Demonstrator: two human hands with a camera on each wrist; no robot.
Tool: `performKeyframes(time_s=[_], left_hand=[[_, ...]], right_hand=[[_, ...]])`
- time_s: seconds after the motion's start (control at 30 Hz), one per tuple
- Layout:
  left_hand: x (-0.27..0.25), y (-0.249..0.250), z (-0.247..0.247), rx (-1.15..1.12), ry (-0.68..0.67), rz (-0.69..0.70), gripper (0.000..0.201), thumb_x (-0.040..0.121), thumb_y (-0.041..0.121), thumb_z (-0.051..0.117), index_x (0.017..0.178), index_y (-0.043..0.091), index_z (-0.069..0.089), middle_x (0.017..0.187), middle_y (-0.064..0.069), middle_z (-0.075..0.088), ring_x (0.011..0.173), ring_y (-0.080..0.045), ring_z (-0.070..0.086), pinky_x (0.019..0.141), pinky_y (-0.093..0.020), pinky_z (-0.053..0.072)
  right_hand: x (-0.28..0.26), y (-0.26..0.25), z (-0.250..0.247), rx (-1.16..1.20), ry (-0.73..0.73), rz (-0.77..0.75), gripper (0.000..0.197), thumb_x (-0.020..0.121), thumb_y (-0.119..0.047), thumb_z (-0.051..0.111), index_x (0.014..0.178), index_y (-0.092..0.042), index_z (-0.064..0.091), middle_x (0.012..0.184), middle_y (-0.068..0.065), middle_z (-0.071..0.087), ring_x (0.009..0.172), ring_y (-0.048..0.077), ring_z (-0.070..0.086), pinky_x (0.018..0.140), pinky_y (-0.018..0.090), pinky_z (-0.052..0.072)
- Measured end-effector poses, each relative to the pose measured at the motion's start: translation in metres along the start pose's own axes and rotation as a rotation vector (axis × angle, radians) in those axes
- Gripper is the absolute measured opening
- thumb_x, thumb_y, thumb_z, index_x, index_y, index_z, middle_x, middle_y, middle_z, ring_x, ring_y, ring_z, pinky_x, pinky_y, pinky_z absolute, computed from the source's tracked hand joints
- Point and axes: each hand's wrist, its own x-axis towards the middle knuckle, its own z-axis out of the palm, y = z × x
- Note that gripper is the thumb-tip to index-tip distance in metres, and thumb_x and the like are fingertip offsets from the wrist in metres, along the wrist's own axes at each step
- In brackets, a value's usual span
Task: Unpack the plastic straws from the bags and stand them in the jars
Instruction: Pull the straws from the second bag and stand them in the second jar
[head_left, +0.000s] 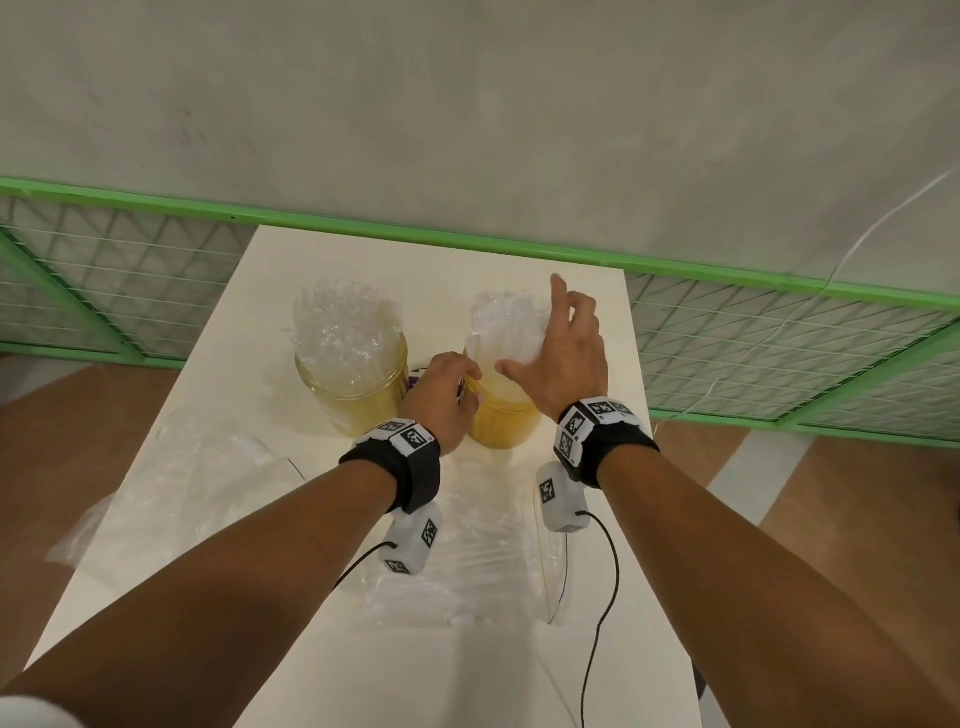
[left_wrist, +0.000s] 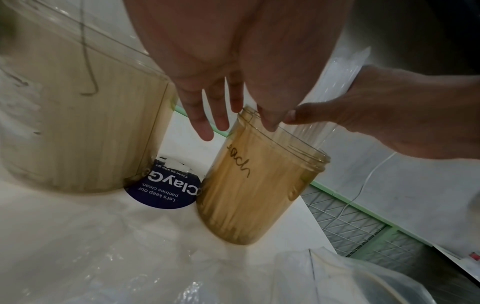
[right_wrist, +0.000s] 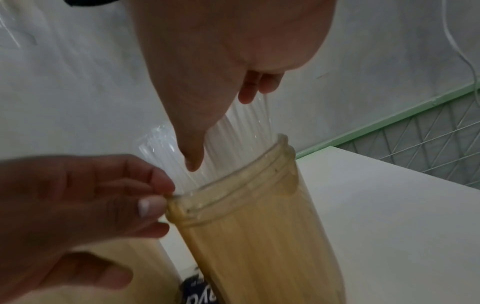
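Your left hand (head_left: 441, 397) pinches the rim of the right-hand jar (head_left: 501, 415) at its 9 o'clock side. Your right hand (head_left: 563, 358) is spread, fingers straight, against the straws (head_left: 506, 325) standing in it on the counter (head_left: 260, 322).

The head view looks down and forward over the bench (head_left: 363, 260) from above; both wrist views sit close, low beside the right jar (left_wrist: 254, 195), which all three views share.
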Motion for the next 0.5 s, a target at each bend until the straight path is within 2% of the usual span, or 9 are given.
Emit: performKeyframes(time_s=[0.1,0.2,0.3,0.37,0.4,0.5], left_hand=[[0.002,-0.001,0.000,0.021,-0.001,0.015,0.019,0.093,0.021,0.064,0.111,0.024,0.058,0.132,0.005,0.048,0.098,-0.016,0.060,0.089,-0.036,0.053],[0.004,-0.003,0.003,0.112,0.003,0.042,0.019,0.093,0.022,0.063,0.111,0.023,0.058,0.136,0.002,0.045,0.109,-0.024,0.054,0.088,-0.039,0.051],[0.005,-0.005,0.003,0.173,0.000,0.071,0.019,0.093,0.024,0.062,0.110,0.022,0.057,0.133,0.000,0.047,0.110,-0.028,0.052,0.088,-0.044,0.050],[0.004,-0.003,0.002,0.218,-0.003,0.093,0.019,0.093,0.025,0.060,0.112,0.021,0.056,0.130,-0.001,0.048,0.110,-0.028,0.051,0.088,-0.047,0.049],[0.004,-0.001,0.001,0.246,-0.004,0.111,0.020,0.094,0.025,0.058,0.113,0.019,0.056,0.128,0.000,0.048,0.109,-0.027,0.050,0.088,-0.047,0.048],[0.003,0.007,-0.002,0.353,0.013,0.146,0.027,0.095,0.021,0.051,0.122,0.014,0.053,0.125,-0.001,0.048,0.114,-0.025,0.049,0.092,-0.044,0.043]], right_hand=[[0.007,-0.003,-0.006,0.004,0.065,-0.030,0.129,0.063,-0.056,0.090,0.160,-0.020,0.013,0.154,0.010,0.034,0.129,0.032,0.046,0.104,0.045,0.044],[0.011,-0.004,-0.006,0.015,0.082,-0.069,0.119,0.072,-0.052,0.086,0.162,-0.021,0.013,0.160,0.008,0.030,0.140,0.030,0.037,0.111,0.046,0.035],[0.010,0.000,0.006,-0.151,-0.119,-0.242,0.086,0.095,-0.046,0.063,0.162,-0.019,0.016,0.167,0.003,0.022,0.155,0.026,0.016,0.124,0.049,0.017],[0.008,0.004,0.015,-0.242,-0.247,-0.276,0.075,0.102,-0.048,0.047,0.162,-0.016,0.014,0.169,0.002,0.017,0.157,0.026,0.007,0.126,0.050,0.006],[0.008,0.004,0.017,-0.233,-0.250,-0.267,0.075,0.102,-0.050,0.043,0.162,-0.015,0.014,0.169,0.003,0.016,0.157,0.026,0.007,0.126,0.051,0.005],[0.012,-0.007,0.014,-0.115,-0.117,-0.298,0.073,0.102,-0.054,0.038,0.162,-0.018,0.018,0.169,0.005,0.017,0.156,0.026,0.013,0.124,0.052,0.008]])
